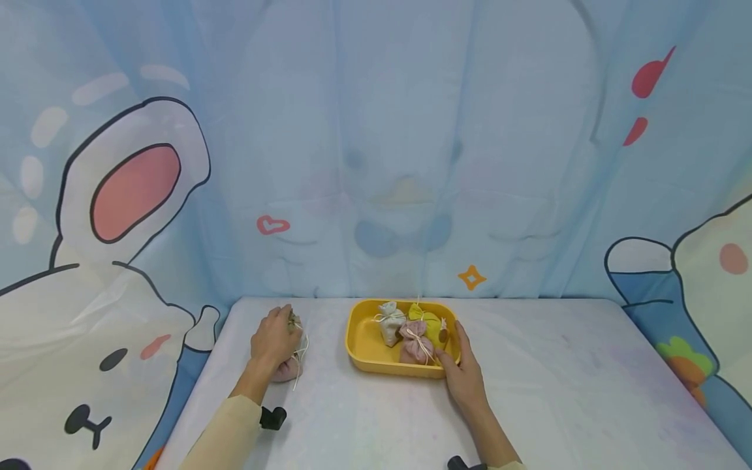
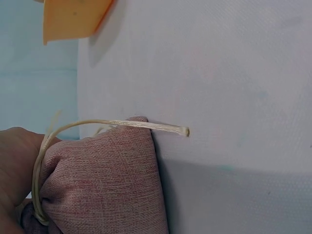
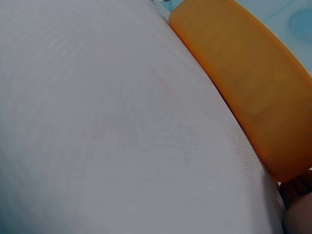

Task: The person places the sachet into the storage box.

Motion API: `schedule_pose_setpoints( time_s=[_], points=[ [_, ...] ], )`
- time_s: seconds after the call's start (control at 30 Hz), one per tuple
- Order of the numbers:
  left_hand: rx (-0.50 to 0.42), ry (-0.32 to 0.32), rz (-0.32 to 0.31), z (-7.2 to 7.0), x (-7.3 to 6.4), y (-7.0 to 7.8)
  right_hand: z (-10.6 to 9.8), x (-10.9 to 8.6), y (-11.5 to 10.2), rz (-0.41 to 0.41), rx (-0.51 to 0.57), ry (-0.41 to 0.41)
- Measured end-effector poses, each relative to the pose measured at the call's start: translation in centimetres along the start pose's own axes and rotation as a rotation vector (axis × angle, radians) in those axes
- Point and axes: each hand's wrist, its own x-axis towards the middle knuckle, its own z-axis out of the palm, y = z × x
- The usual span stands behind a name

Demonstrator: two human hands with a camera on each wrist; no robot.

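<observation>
At the left of the table, my left hand (image 1: pixel 275 336) reaches down over small drawstring pouches, its fingertips mostly hidden. Beside its thumb shows part of a greenish pouch (image 1: pixel 292 320); whether the fingers pinch it I cannot tell. Nearer me lies a pink pouch (image 1: pixel 286 370), whose tied neck and pale cord (image 2: pixel 112 122) are close to that hand in the left wrist view. My right hand (image 1: pixel 467 378) grips the front right corner of a yellow tray (image 1: pixel 376 367), thumb at the rim. Inside the tray are a white pouch (image 1: pixel 390 323), a pink pouch (image 1: pixel 416 343) and a yellow-green pouch (image 1: pixel 431 320).
A white cloth covers the table (image 1: pixel 364 418). Behind it hangs a light blue curtain (image 1: pixel 405 130) with cartoon prints, close to the table's back edge. The tray's outer wall (image 3: pixel 243 83) fills the upper right of the right wrist view.
</observation>
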Motion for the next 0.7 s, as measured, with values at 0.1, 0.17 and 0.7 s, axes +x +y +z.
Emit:
schedule_pose_setpoints(
  time_s=[0.1, 0.17, 0.7],
  points=[
    [-0.010, -0.013, -0.011, 0.15, -0.01, -0.07, -0.01, 0.06, 0.04, 0.006, -0.005, -0.006],
    [-0.008, -0.021, -0.016, 0.22, -0.02, -0.08, 0.01, 0.12, 0.08, 0.011, -0.003, -0.008],
    [0.014, -0.056, -0.047, 0.06, -0.22, 0.04, -0.03, 0.00, -0.03, 0.011, 0.000, -0.008]
  ],
)
